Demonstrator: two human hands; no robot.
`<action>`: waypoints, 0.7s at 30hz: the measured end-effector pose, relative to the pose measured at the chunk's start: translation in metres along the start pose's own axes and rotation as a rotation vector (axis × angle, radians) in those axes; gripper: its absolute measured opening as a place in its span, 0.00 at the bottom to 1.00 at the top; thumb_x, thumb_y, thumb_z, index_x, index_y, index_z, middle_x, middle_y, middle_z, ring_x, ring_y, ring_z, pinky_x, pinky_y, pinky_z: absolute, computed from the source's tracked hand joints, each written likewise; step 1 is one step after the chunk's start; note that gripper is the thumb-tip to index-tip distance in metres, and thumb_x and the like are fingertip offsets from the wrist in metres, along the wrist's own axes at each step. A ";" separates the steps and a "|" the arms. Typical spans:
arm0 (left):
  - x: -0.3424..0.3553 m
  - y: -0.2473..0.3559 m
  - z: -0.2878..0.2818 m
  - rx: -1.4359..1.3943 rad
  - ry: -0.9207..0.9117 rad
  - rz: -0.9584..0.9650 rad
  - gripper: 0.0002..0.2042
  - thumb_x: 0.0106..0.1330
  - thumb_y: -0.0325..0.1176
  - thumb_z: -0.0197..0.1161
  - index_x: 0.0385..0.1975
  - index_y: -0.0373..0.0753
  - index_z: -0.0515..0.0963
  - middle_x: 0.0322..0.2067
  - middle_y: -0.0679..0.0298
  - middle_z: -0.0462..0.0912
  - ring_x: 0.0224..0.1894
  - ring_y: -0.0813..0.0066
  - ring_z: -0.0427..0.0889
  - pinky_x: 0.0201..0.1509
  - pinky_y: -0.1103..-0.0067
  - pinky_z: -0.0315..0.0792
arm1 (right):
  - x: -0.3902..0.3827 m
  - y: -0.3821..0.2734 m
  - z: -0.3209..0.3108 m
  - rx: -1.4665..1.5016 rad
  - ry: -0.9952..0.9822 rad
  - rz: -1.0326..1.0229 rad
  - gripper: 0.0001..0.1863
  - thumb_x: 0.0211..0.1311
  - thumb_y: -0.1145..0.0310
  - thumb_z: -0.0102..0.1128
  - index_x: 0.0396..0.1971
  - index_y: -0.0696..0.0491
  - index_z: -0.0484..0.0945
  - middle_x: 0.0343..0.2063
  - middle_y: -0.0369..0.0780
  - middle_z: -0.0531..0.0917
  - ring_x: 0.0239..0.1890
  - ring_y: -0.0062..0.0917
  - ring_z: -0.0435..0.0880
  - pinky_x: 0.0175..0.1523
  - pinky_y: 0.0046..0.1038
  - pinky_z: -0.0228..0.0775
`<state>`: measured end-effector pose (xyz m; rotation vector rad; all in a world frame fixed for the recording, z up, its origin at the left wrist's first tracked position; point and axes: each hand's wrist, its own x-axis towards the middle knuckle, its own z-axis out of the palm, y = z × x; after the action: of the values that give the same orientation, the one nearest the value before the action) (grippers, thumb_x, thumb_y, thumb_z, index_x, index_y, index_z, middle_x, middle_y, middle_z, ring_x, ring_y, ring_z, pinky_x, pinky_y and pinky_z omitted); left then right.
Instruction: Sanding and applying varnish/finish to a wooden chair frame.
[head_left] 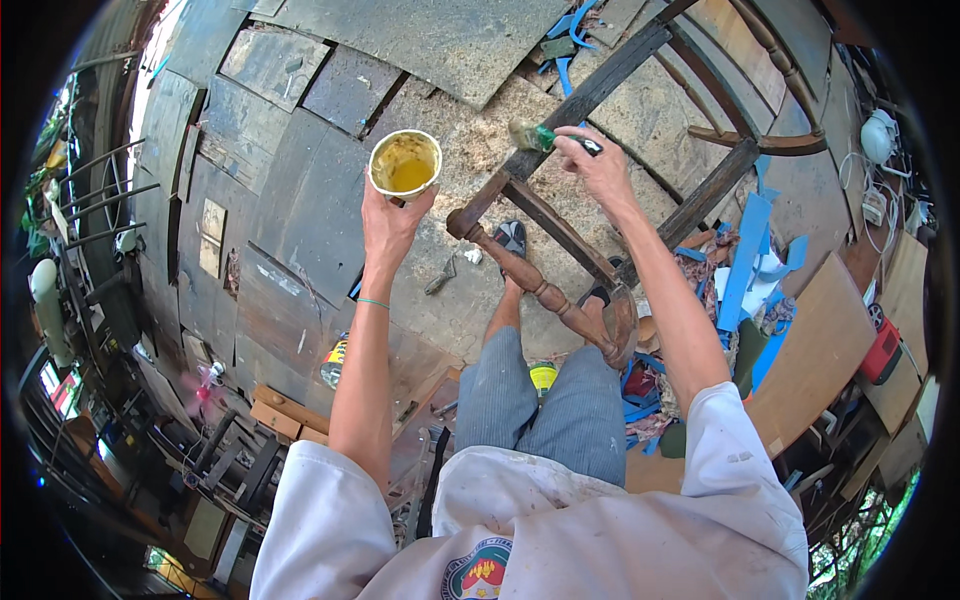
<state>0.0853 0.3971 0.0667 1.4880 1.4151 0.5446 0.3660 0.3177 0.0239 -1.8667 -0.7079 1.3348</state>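
My left hand (392,225) is closed around a white tub (378,160) and holds it up at chest height. Amber liquid (410,176) lies in its bottom, and its inner wall is stained. In my right hand (600,172) is a paintbrush (545,138) with a dark green handle, its bristles pointing left. The brush is over the dark rail of a wooden chair frame (565,225); I cannot tell whether the bristles touch the wood. This frame has no seat, and its turned brown leg (540,287) reaches down between my feet.
Worn boards (310,190) cover the floor, with sawdust (450,125) scattered on them. A scraper-like tool (440,277) lies near my foot. Blue scraps (745,265) and cloth are piled to the right, beside a leaning brown panel (810,350) and a red box (880,348).
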 end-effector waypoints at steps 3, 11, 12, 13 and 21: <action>0.001 0.003 0.001 0.001 -0.009 0.012 0.27 0.52 0.35 0.72 0.52 0.35 0.71 0.47 0.59 0.79 0.51 0.66 0.79 0.59 0.70 0.70 | -0.012 0.011 -0.008 0.025 -0.013 0.002 0.16 0.59 0.52 0.63 0.41 0.46 0.85 0.22 0.35 0.82 0.27 0.18 0.81 0.34 0.24 0.73; 0.002 0.013 0.005 -0.011 -0.023 0.022 0.26 0.52 0.34 0.72 0.51 0.35 0.71 0.47 0.60 0.79 0.51 0.65 0.79 0.59 0.69 0.70 | -0.035 0.005 -0.016 -0.190 0.077 -0.039 0.18 0.59 0.50 0.61 0.40 0.46 0.84 0.18 0.37 0.79 0.22 0.23 0.76 0.31 0.29 0.68; 0.003 0.016 0.009 -0.042 -0.023 0.003 0.26 0.52 0.33 0.72 0.51 0.35 0.71 0.47 0.60 0.79 0.51 0.65 0.79 0.58 0.69 0.70 | -0.034 0.010 -0.015 -0.194 0.083 -0.035 0.18 0.59 0.50 0.61 0.40 0.46 0.84 0.18 0.37 0.79 0.22 0.23 0.76 0.31 0.29 0.68; 0.003 0.018 0.014 -0.074 -0.024 -0.016 0.26 0.52 0.33 0.73 0.51 0.35 0.71 0.47 0.59 0.79 0.51 0.66 0.79 0.58 0.69 0.70 | -0.033 0.020 -0.011 -0.157 0.055 -0.051 0.17 0.59 0.50 0.60 0.40 0.47 0.84 0.18 0.38 0.79 0.21 0.23 0.76 0.31 0.29 0.68; 0.023 0.037 0.019 0.214 -0.101 0.286 0.30 0.50 0.31 0.73 0.55 0.36 0.69 0.50 0.58 0.77 0.54 0.64 0.76 0.59 0.71 0.69 | -0.065 -0.016 -0.033 0.065 0.208 -0.023 0.15 0.63 0.58 0.61 0.41 0.54 0.83 0.24 0.37 0.81 0.24 0.18 0.77 0.32 0.20 0.69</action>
<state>0.1248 0.4178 0.0832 1.8808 1.2189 0.4948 0.3770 0.2696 0.0795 -1.9050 -0.5698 1.1155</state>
